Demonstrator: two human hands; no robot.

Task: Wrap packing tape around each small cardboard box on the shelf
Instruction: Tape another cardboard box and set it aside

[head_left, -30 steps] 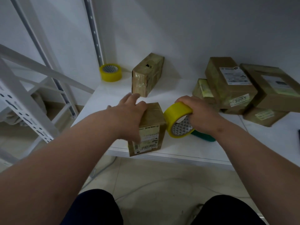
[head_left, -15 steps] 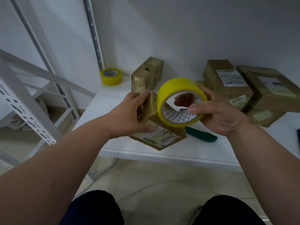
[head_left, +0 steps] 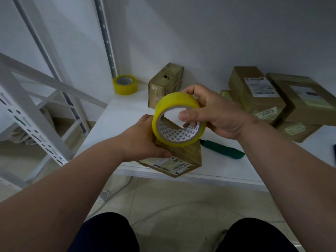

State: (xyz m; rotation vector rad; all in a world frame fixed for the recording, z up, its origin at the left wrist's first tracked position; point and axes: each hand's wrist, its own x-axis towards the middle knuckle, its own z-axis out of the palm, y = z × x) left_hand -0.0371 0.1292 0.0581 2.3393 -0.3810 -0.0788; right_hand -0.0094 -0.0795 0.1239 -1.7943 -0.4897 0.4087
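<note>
My left hand (head_left: 143, 140) grips a small cardboard box (head_left: 183, 159) with a white label, tilted and lifted over the front edge of the white shelf (head_left: 123, 113). My right hand (head_left: 216, 113) holds a yellow tape roll (head_left: 177, 104) upright directly above the box, thumb inside the core, fingers over the rim. The roll hides the top of the box. Another small box (head_left: 165, 82) stands upright at the back of the shelf.
A second yellow tape roll (head_left: 125, 84) sits in the shelf's back left corner. A green-handled tool (head_left: 223, 149) lies on the shelf under my right wrist. Several labelled boxes (head_left: 254, 91) are stacked at the right. White rack frames (head_left: 36, 113) stand to the left.
The box has gone from standing on the shelf to lifted and tilted in my left hand. My right hand raised the tape roll from beside the box to above it.
</note>
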